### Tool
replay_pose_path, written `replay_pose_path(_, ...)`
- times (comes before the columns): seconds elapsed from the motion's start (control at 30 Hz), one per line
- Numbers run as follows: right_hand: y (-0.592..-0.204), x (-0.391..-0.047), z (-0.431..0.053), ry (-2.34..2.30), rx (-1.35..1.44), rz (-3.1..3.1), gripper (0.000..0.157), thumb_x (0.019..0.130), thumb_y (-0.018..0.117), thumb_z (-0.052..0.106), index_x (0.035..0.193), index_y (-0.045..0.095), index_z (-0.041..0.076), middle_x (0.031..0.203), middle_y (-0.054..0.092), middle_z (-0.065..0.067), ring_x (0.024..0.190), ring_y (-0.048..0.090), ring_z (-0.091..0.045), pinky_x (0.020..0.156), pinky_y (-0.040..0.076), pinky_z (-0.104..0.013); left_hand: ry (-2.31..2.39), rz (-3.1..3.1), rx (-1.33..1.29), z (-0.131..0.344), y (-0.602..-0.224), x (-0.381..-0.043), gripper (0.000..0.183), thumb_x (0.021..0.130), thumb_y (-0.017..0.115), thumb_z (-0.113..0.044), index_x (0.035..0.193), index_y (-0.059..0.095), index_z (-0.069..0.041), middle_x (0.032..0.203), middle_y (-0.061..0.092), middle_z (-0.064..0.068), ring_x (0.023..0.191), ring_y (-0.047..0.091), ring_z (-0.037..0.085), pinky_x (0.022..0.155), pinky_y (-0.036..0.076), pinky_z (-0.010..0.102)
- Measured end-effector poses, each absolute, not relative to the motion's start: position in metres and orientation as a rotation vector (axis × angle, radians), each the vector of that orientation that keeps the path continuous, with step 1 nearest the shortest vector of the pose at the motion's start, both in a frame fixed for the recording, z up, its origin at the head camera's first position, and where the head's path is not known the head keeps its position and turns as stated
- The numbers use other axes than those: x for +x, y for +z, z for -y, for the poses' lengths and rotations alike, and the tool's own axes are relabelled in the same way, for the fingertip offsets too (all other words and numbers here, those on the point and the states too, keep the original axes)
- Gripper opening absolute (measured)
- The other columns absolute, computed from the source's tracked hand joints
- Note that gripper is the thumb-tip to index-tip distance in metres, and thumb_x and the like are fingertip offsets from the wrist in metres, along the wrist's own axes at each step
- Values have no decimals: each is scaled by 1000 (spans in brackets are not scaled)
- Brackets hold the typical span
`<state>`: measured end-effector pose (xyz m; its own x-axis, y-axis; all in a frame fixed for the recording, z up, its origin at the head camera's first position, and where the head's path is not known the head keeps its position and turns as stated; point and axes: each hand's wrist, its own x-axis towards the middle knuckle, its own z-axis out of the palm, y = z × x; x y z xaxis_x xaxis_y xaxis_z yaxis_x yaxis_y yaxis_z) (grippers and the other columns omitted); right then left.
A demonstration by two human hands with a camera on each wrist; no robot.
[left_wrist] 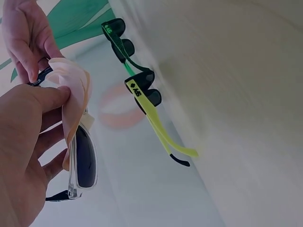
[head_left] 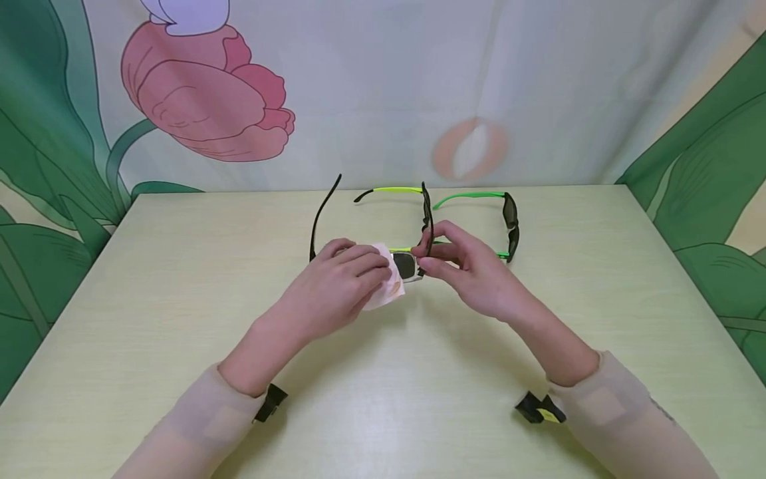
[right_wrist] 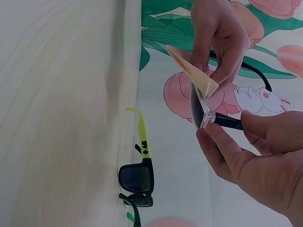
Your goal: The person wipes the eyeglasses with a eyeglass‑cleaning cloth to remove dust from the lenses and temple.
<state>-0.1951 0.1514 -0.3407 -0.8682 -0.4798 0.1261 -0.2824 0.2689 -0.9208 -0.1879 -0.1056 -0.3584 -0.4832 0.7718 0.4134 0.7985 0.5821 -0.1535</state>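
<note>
A pair of clear-framed sunglasses (head_left: 404,266) with dark lenses and black temples is held up over the table. My right hand (head_left: 473,273) pinches it at one end, by the hinge and black temple (right_wrist: 228,121). My left hand (head_left: 338,286) grips a thin pale pink cloth (head_left: 391,293), folded over the other side of the frame. In the left wrist view, the cloth covers one lens while the other dark lens (left_wrist: 86,158) shows bare below it. The far temple sticks up beyond my left hand.
Behind the hands, sunglasses with yellow temples (head_left: 397,189) lie on the table (head_left: 209,332). To their right are sunglasses with green temples (head_left: 475,195). A curtain printed with flowers (head_left: 206,93) hangs along the table's back edge.
</note>
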Motion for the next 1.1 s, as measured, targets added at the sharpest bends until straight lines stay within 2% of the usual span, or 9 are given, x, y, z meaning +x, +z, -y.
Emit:
replay_pose_path(0.23, -340, -194, -151, -1628, -750, -2378, 15, 103, 62, 9, 116, 56, 8, 120, 67, -12, 118, 66, -29, 97, 51, -48, -115, 2380, -1272, 104, -360, -188, 24, 91, 78, -8, 115, 76, -9, 117, 72, 4, 114, 64, 25, 98, 47, 44)
replay_pose_path(0.43, -342, -194, -148, -1670, -757, -2393, 15, 102, 64, 7, 115, 57, 5, 120, 67, -14, 110, 67, -23, 94, 53, -43, -185, 2369, -1298, 101, -360, -189, 23, 92, 76, -9, 115, 75, -9, 119, 71, 5, 115, 64, 26, 97, 47, 44)
replay_pose_path(0.57, -343, -193, -146, -1711, -755, -2365, 14, 102, 64, 7, 114, 57, 3, 122, 66, -18, 112, 67, -24, 95, 53, -41, -211, 2363, -1307, 99, -361, -189, 24, 93, 75, -9, 117, 75, -7, 121, 71, 6, 117, 64, 26, 98, 47, 43)
replay_pose_path(0.87, -339, -191, -146, -1698, -739, -2345, 14, 104, 62, 8, 116, 56, 5, 121, 68, -13, 109, 67, -25, 96, 53, -42, -282, 2299, -1323, 93, -363, -189, 24, 93, 74, -6, 117, 74, -4, 122, 71, 7, 118, 64, 27, 102, 48, 41)
replay_pose_path(1.1, -340, -191, -147, -1716, -741, -2324, 13, 104, 61, 8, 116, 56, 5, 122, 67, -15, 112, 66, -27, 98, 53, -41, -231, 2292, -1317, 92, -363, -188, 25, 92, 75, -5, 118, 74, -4, 123, 71, 7, 117, 65, 27, 103, 48, 41)
